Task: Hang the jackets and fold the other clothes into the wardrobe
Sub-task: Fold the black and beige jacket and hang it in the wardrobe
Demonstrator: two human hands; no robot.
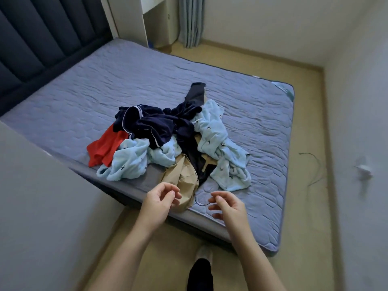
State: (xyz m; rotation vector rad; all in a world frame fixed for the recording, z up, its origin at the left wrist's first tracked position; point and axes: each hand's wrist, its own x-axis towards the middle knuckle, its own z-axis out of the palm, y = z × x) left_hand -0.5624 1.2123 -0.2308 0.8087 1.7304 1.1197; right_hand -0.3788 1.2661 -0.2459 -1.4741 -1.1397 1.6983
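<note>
A heap of clothes lies near the bed's near corner: a red garment (104, 149), dark navy clothes (155, 126), two light blue patterned pieces (222, 148), and a tan garment (184, 181) hanging toward the mattress edge. My left hand (160, 199) hovers just left of the tan garment with loosely curled fingers, holding nothing. My right hand (227, 204) hovers over the mattress to the right of it, fingers relaxed and empty. A thin dark thread lies on the mattress between my hands.
The bed (105, 80) has a blue-grey quilted cover and a dark padded headboard (42, 38). A pale wall or panel (42, 206) stands at my left. White furniture (147, 17) and a curtain (191, 19) are at the far side. Tan floor (304, 101) runs around the bed.
</note>
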